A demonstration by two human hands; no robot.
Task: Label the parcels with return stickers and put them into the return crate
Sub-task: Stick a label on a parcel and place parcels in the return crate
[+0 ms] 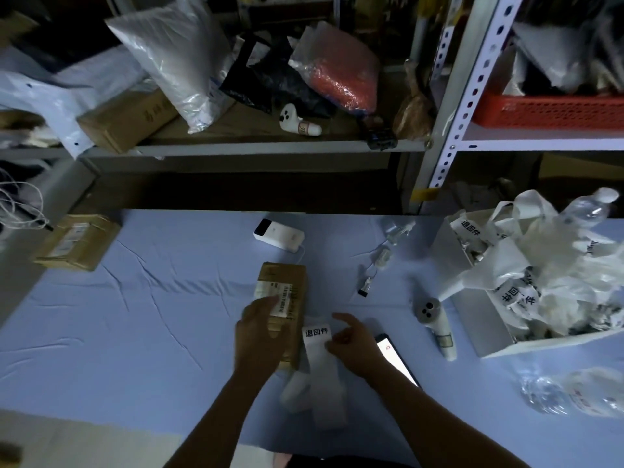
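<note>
While the left hand (260, 336) presses with relaxed fingers on the brown cardboard parcel (287, 282) lying on the blue surface (152, 315), the right hand (349, 346) pinches a white return sticker strip (315, 334), printed with black characters, just beside it.

Sticker strip (315, 336) right of parcel (287, 292)
</note>
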